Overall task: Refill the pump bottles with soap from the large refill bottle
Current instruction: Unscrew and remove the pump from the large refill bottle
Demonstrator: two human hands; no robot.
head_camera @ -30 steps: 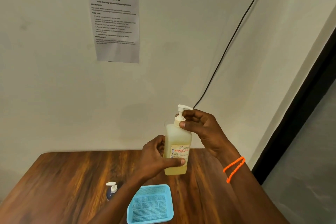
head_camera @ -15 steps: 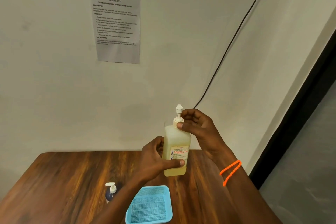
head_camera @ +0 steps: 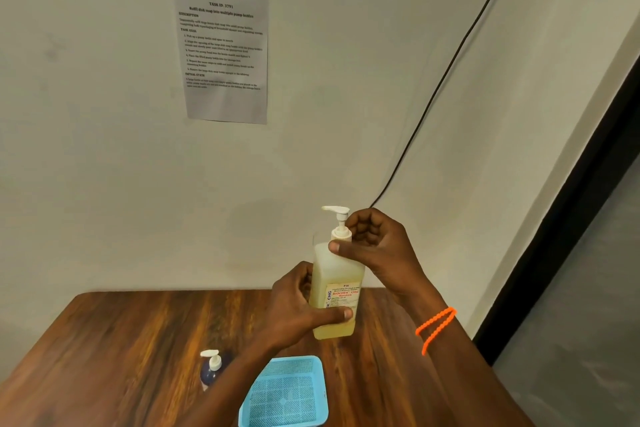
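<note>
- Wood table (head_camera: 114, 340) against pale wall, printed sheet (head_camera: 227, 55) taped up, dark cable (head_camera: 446, 76) running down wall.
- Blue basket (head_camera: 313, 369) on table near front edge; small dark pump bottle (head_camera: 211, 371) just left of it, pump on, untouched.
- Large yellow bottle (head_camera: 337, 277) held upright, clear of table, above basket, approx centre of view; mostly full, red-print label facing cam.
- Changed vs 1 s ago: white pump head (head_camera: 337, 213) swung round – nozzle was pointing right, end-on half a sec ago, now pointing left. Bottle itself barely moved. Prob. unscrewing pump to open it; collar not lifted off neck yet, so no pouring possible so far.
- Left hand (head_camera: 298, 308) wrapped round lower body, thumb across front under label – bracing.
- Right hand (head_camera: 377, 246) clamped at neck, thumb over shoulder below collar, fingers curled behind pump stem; orange bead band (head_camera: 436, 328) on wrist.
- Hands close together, both on same bottle.
</note>
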